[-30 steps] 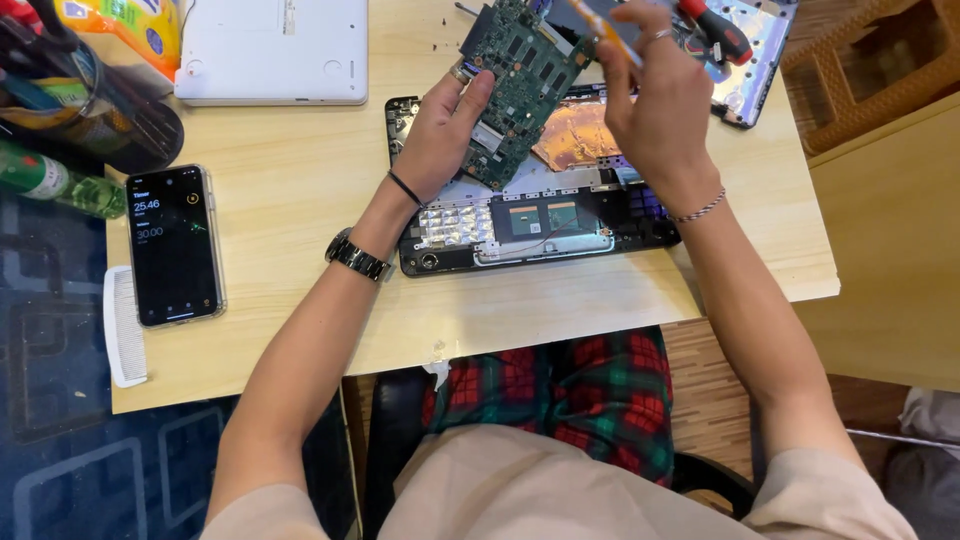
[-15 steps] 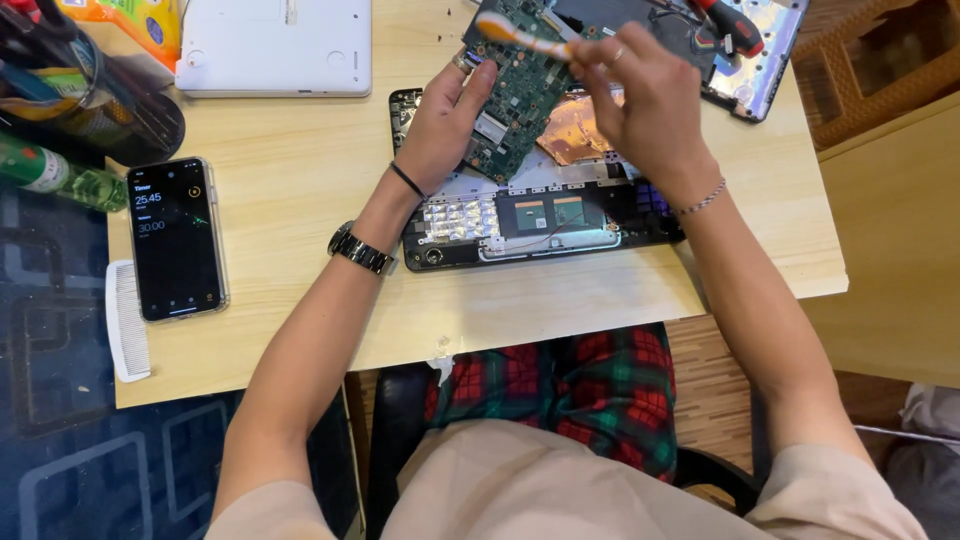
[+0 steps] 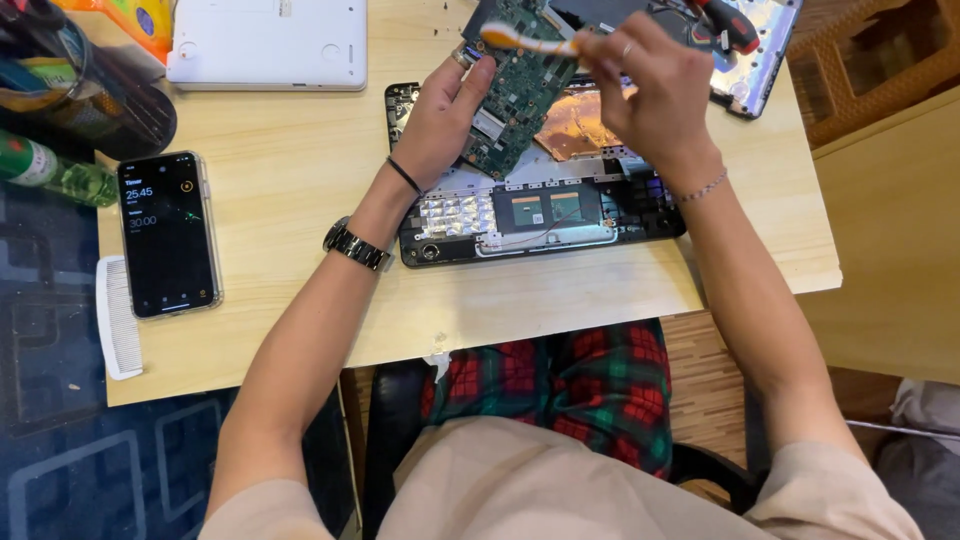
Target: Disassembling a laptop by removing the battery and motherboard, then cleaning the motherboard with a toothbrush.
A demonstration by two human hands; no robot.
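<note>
My left hand point(image 3: 445, 115) holds a green circuit board point(image 3: 520, 85) tilted up above an opened black laptop base point(image 3: 530, 215) on the light wooden table point(image 3: 290, 190). My right hand point(image 3: 655, 90) grips an orange-and-white brush point(image 3: 520, 42) whose head lies across the top of the board. A watch and a black band sit on my left wrist, a thin bracelet on my right.
A black phone point(image 3: 168, 232) with a lit screen lies at the table's left, a white comb point(image 3: 120, 315) below it. A white laptop cover point(image 3: 268, 42) lies at the back left, a green bottle point(image 3: 50, 170) at far left, a silver panel with red-handled tool point(image 3: 745, 45) back right.
The brush head has moved left across the board's top edge. My left hand keeps the board raised in about the same place.
</note>
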